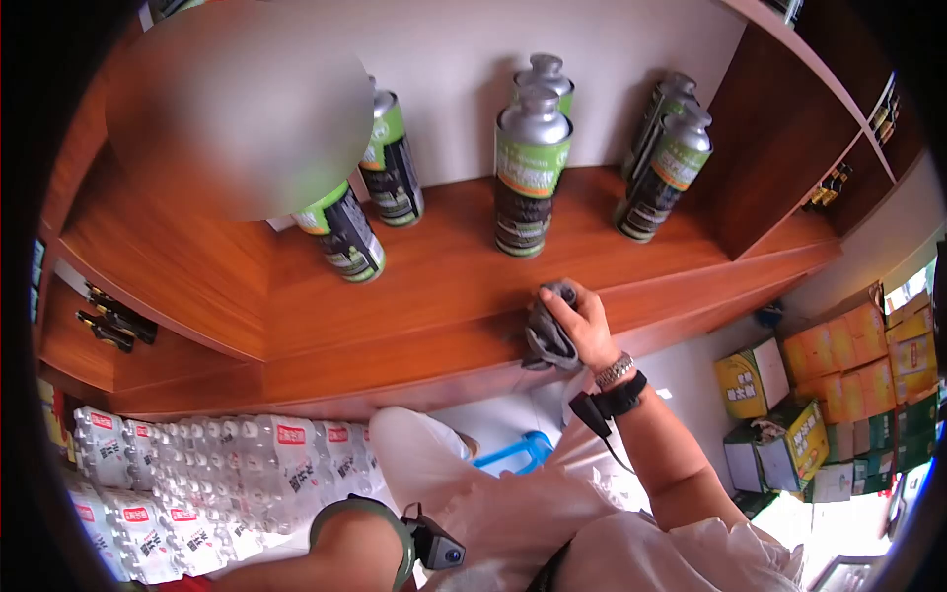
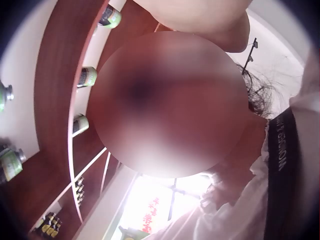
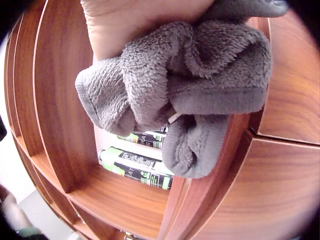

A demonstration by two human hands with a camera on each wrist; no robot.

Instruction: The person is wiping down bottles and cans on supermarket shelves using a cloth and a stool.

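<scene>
My right hand [image 1: 588, 331] grips a crumpled grey cloth [image 1: 548, 337] at the front edge of the wooden shelf [image 1: 444, 321]. Close up in the right wrist view, the fluffy cloth [image 3: 150, 75] bunches below the palm, folds hanging down. Behind it on the shelf stand several silver-topped cans with green and black labels, among them a middle can [image 1: 533, 178], a right can [image 1: 666, 178] and a left can [image 1: 340, 237]. Of my left hand [image 2: 200, 20], only bare skin shows along the top of the left wrist view; its fingers are hidden.
Shrink-wrapped water bottles [image 1: 286, 454] are stacked at the lower left. Cardboard boxes [image 1: 838, 345] pile up on the right, with a yellow-and-green box [image 1: 799, 444] nearer. A blue plastic object [image 1: 518, 452] lies low between the legs. An upright divider [image 1: 779, 148] bounds the shelf.
</scene>
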